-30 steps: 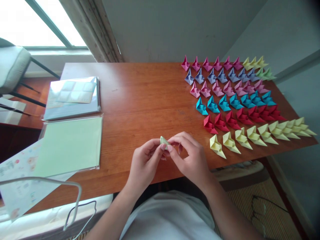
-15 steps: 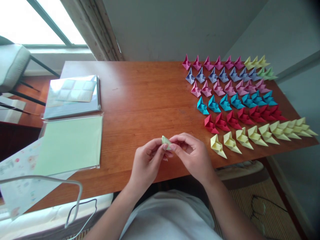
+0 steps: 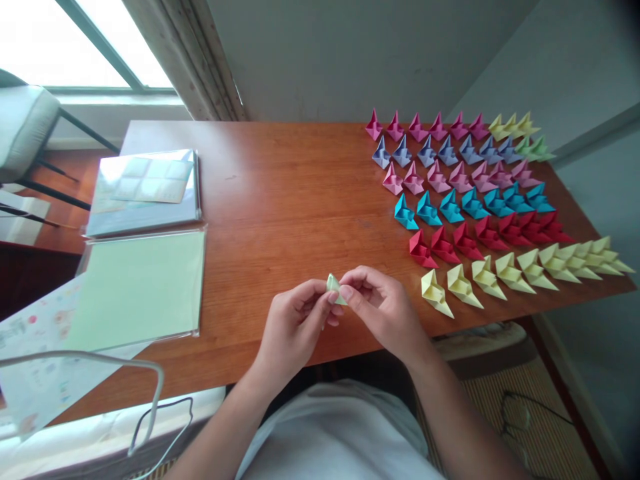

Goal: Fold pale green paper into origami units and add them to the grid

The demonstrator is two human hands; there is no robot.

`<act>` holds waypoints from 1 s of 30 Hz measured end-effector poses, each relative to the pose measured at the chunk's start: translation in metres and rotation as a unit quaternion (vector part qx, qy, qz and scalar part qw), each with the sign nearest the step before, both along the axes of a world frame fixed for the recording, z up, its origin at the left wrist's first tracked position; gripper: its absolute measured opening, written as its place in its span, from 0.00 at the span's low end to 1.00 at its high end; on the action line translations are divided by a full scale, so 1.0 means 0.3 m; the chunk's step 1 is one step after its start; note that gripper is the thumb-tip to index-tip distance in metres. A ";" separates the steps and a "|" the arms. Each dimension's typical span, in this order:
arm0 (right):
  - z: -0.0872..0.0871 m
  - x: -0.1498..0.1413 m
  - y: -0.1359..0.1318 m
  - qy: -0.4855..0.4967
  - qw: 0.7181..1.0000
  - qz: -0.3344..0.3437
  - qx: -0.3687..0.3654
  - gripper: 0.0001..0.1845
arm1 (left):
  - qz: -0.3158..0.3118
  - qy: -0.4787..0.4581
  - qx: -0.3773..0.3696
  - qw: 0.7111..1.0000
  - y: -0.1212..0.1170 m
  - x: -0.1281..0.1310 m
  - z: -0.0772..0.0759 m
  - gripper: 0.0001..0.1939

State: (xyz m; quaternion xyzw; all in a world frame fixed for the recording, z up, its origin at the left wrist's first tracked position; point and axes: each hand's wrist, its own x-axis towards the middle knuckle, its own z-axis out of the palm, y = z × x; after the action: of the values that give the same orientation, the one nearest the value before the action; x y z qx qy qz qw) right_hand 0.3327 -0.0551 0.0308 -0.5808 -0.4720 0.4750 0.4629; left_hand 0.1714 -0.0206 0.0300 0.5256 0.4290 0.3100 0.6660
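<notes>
Wooden table (image 3: 280, 200) by a window (image 3: 100, 47) and curtain (image 3: 200, 60), grey wall (image 3: 350, 60) behind. Rows of folded paper pieces (image 3: 461, 205) on its right side, green paper pack (image 3: 140, 290) on the left. Left hand (image 3: 295, 320) and right hand (image 3: 383, 310): fingers nearly closed, both pinching the small pale-green folded paper (image 3: 334, 287) near the table's front edge.

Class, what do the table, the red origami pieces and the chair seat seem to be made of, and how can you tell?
Table: wood, smooth and probably varnished; grain lines and a pale sheen show.
Red origami pieces: matte paper, judging by the crisp folds and thin edges.
Chair seat: pale, padded, perhaps leatherette or fabric; its soft rounded edge suggests cushioning.
</notes>
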 end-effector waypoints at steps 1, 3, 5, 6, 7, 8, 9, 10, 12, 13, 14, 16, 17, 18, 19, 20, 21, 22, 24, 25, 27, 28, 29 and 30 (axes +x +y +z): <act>-0.004 0.001 0.001 -0.004 1.000 0.000 0.005 0.06 | -0.002 -0.004 -0.005 1.000 0.000 0.001 0.000 0.11; -0.011 0.003 0.003 -0.012 1.000 0.006 0.014 0.05 | -0.005 -0.011 -0.011 1.000 -0.002 0.002 0.000 0.11; -0.015 0.004 0.004 -0.015 1.000 0.011 0.024 0.05 | -0.008 -0.018 -0.015 1.000 -0.004 0.005 -0.002 0.11; -0.016 0.005 0.005 -0.016 0.999 0.013 0.028 0.05 | -0.010 -0.020 -0.015 1.000 -0.004 0.006 -0.004 0.11; -0.017 0.005 0.006 -0.017 0.999 0.015 0.032 0.05 | -0.011 -0.022 -0.015 1.000 -0.005 0.007 -0.006 0.11; -0.018 0.004 0.006 -0.020 0.999 0.015 0.037 0.06 | -0.012 -0.024 -0.014 1.000 -0.005 0.008 -0.008 0.11; -0.019 0.004 0.007 -0.025 0.999 0.013 0.042 0.06 | -0.010 -0.024 -0.013 1.000 -0.005 0.008 -0.010 0.11; -0.020 0.004 0.008 -0.031 0.998 0.009 0.046 0.06 | -0.007 -0.022 -0.011 1.000 -0.005 0.008 -0.012 0.10; -0.024 0.004 0.010 -0.036 0.998 0.003 0.049 0.06 | 0.001 -0.018 -0.007 1.000 -0.003 0.007 -0.014 0.10; -0.027 0.006 0.011 -0.028 0.999 0.000 0.045 0.05 | 0.005 -0.015 -0.006 1.000 -0.002 0.006 -0.015 0.10; -0.030 0.008 0.011 -0.015 0.999 -0.002 0.036 0.06 | 0.009 -0.013 -0.005 1.000 -0.001 0.004 -0.015 0.10; -0.036 0.016 0.012 0.016 1.000 -0.008 0.014 0.08 | 0.012 -0.009 -0.003 1.000 0.002 0.001 -0.015 0.10; -0.038 0.020 0.012 0.024 1.000 -0.011 0.008 0.10 | 0.013 -0.007 -0.002 1.000 0.003 -0.001 -0.014 0.11; -0.037 0.024 0.011 0.023 1.000 -0.012 0.007 0.12 | 0.013 -0.006 -0.001 1.000 0.004 -0.002 -0.013 0.11; -0.034 0.027 0.010 0.012 1.000 -0.009 0.009 0.15 | 0.013 -0.005 0.000 1.000 0.005 -0.003 -0.013 0.11; -0.030 0.030 0.009 -0.006 1.000 -0.002 0.015 0.16 | 0.012 -0.006 0.001 1.000 0.005 -0.003 -0.013 0.11; -0.023 0.031 0.008 -0.026 0.999 0.009 0.020 0.17 | 0.012 -0.008 0.001 1.000 0.006 -0.004 -0.013 0.11; -0.016 0.032 0.007 -0.047 0.998 0.023 0.023 0.16 | 0.011 -0.010 0.000 1.000 0.005 -0.003 -0.013 0.11; -0.001 0.030 0.006 -0.087 0.995 0.047 0.033 0.15 | 0.010 -0.015 -0.003 1.000 0.005 -0.003 -0.012 0.11; 0.005 0.029 0.007 -0.101 0.993 0.054 0.041 0.14 | 0.009 -0.018 -0.006 1.000 0.005 -0.003 -0.011 0.12; 0.009 0.027 0.007 -0.119 0.989 0.062 0.060 0.13 | 0.003 -0.024 -0.016 1.000 0.006 -0.003 -0.006 0.12; 0.007 0.026 0.007 -0.122 0.988 0.063 0.069 0.13 | -0.002 -0.028 -0.024 0.999 0.006 -0.003 -0.003 0.12; 0.002 0.025 0.006 -0.119 0.988 0.063 0.077 0.13 | -0.006 -0.032 -0.033 0.999 0.007 -0.004 0.000 0.13; -0.005 0.024 0.005 -0.111 0.989 0.062 0.082 0.13 | -0.008 -0.036 -0.041 0.998 0.008 -0.004 0.003 0.13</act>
State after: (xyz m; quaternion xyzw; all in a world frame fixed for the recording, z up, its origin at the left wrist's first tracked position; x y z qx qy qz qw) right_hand 0.3398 -0.0535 0.0294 -0.5599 -0.5927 0.3951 0.4234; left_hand 0.1702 -0.0182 0.0309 0.4896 0.4128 0.3051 0.7048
